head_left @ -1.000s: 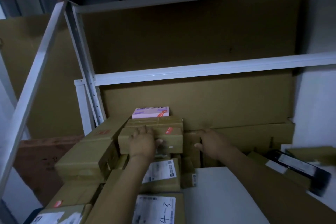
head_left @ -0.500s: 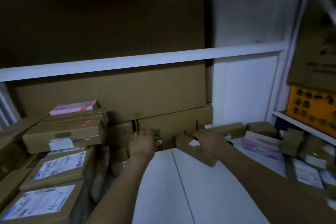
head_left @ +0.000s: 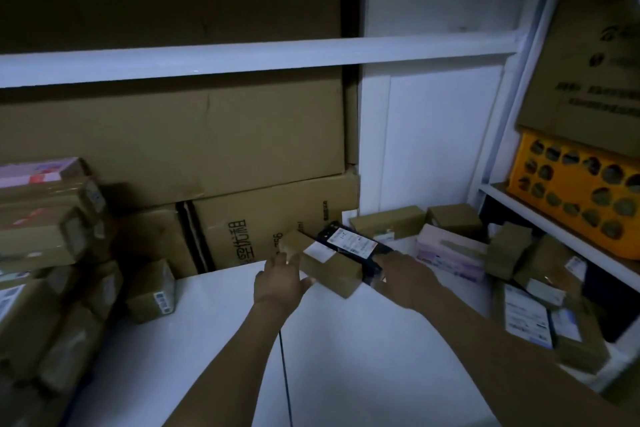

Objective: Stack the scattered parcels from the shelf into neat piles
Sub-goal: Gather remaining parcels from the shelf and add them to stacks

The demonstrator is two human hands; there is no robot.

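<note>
Now both hands have left the stacked brown parcels (head_left: 41,236). The left hand (head_left: 280,282) clasps the small brown white-labelled cardboard parcel (head_left: 329,265) lying on the white shelf (head_left: 225,340). The right hand (head_left: 407,276) is just beside it, its grip unclear. Another pick-up seems underway.

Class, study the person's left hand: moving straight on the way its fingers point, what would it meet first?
The small brown box just ahead of the left hand; its fingers seem to touch the box's near end, though depth is unclear.
</note>
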